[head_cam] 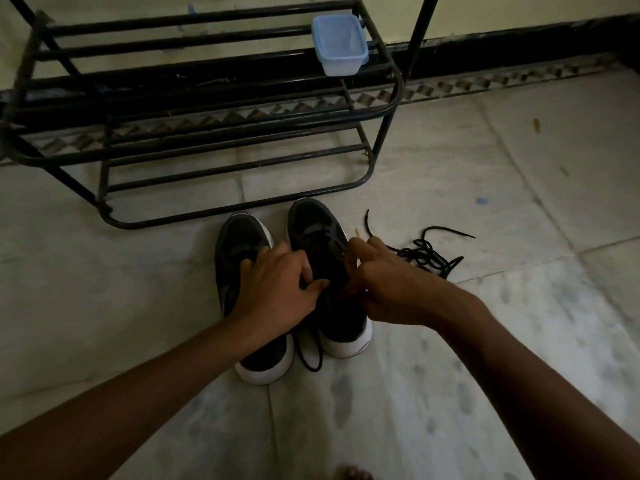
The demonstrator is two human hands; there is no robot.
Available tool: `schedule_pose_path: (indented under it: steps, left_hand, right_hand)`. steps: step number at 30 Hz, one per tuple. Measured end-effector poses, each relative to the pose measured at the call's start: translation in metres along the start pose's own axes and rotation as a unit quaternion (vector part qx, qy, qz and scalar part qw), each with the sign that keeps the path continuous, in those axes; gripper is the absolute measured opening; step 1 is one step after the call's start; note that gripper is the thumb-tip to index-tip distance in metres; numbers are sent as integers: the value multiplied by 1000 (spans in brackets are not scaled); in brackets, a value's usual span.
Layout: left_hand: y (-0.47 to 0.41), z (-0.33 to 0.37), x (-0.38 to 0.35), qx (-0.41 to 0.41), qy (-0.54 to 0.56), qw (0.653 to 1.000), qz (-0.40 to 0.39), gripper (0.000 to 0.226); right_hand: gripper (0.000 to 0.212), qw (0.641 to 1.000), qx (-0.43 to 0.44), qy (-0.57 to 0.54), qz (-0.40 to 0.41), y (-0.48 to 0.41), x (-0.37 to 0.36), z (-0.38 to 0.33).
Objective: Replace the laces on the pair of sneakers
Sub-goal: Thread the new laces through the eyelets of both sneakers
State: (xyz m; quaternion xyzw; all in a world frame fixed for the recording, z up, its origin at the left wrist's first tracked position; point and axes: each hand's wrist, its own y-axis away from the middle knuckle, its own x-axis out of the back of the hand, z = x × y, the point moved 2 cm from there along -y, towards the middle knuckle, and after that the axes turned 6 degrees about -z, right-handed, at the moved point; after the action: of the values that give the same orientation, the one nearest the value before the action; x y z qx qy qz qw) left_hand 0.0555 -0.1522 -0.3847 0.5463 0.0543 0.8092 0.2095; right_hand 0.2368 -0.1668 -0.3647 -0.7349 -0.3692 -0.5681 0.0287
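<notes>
Your left hand [277, 289] curls across the left sneaker [239, 244] and right sneaker [318, 233], its grasp unclear. Your right hand [384, 285] pinches the right one's lace [312, 368]. A loose lace [426, 254] lies further right.

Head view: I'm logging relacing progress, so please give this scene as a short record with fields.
left grip: holds top of right sneaker
right grip: apparently pinches threaded lace over that sneaker
threaded lace: loop on floor between heels
left sneaker: alongside, partly under left wrist
spare lace: loose pile on floor, right of sneakers
shoe rack: behind, holding plastic container
</notes>
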Motion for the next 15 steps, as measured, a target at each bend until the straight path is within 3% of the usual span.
schedule_pose_path:
  steps: [5,8,11,15]
  left_hand:
    - [1,-1,-2,-26,165,986,-6,25]
    - [-2,-7,18,-11,250,968,4,19]
    - [-6,-9,47,-7,319,947,23,12]
    - [-9,-3,81,-17,399,916,33,5]
  right_hand:
    - [26,997,29,-75,23,-3,4,10]
    - [27,985,-5,-154,73,-6,7,22]
    - [22,963,-27,-227,140,-11,6,20]
    - [32,906,-15,-405,118,-22,5,-6]
